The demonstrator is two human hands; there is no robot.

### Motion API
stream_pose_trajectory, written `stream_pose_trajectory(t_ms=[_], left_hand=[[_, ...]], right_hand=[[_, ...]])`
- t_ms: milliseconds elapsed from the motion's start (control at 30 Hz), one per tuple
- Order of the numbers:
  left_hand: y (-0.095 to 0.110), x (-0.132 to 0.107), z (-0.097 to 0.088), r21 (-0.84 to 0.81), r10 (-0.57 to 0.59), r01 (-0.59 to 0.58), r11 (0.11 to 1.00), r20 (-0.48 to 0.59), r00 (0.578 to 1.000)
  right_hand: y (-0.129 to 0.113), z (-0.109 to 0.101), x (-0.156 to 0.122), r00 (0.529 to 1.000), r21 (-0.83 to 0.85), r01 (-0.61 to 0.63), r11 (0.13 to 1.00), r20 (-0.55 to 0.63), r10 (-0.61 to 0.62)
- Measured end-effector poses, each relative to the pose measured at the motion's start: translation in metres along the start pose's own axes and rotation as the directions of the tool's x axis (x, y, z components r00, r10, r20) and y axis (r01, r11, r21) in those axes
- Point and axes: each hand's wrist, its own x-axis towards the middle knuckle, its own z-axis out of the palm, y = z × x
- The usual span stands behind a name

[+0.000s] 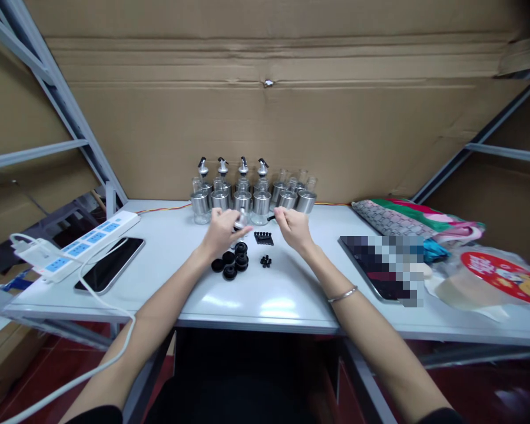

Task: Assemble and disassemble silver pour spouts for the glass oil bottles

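Note:
My left hand [222, 231] is closed around a silver metal pourer spout [242, 220], partly hidden by the fingers. Between the thumb and fingers of my right hand [293, 227] a small black piece [271, 218] sticks out toward the left. Below my left hand lie several round black caps [229, 271]. A row of narrow black pieces [264, 238] rests between the hands, with a small cluster of black bits [265, 261] nearer to me. Behind the hands stand several glass bottles with metal sleeves [261, 203]; some at the back carry silver pourers with black flaps [222, 166].
On the left are a white power strip [92, 238] with a plugged-in charger and cable, and a phone [110, 265]. A partly blurred dark tablet-like device [366, 265], a patterned bag [424, 218] and a red-lidded tub [503, 274] lie right. Cardboard [291, 129] backs the table.

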Motion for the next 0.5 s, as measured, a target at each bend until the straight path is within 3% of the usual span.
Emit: stream_pose_trajectory(t_ms=[33,133,300,500], left_hand=[[-0.007,0.000,-0.002,0.014,-0.054,0.054,0.998,-0.051,0.997],[-0.020,-0.001,-0.005,0.031,-0.122,0.126,0.992,-0.116,0.986],[-0.015,-0.003,0.001,0.033,-0.067,0.068,0.997,-0.034,0.997],[-0.011,-0.004,0.005,0.003,-0.051,0.051,0.999,0.001,0.999]], right_hand=[[0.007,0.000,0.001,0.991,-0.020,-0.080,0.997,0.108,0.082],[0.026,0.005,0.002,0.956,-0.046,-0.141,0.989,0.255,0.148],[0.035,0.013,-0.003,0.867,-0.077,-0.151,0.986,0.468,0.170],[0.027,0.009,-0.004,0.767,-0.087,-0.164,0.983,0.615,0.183]])
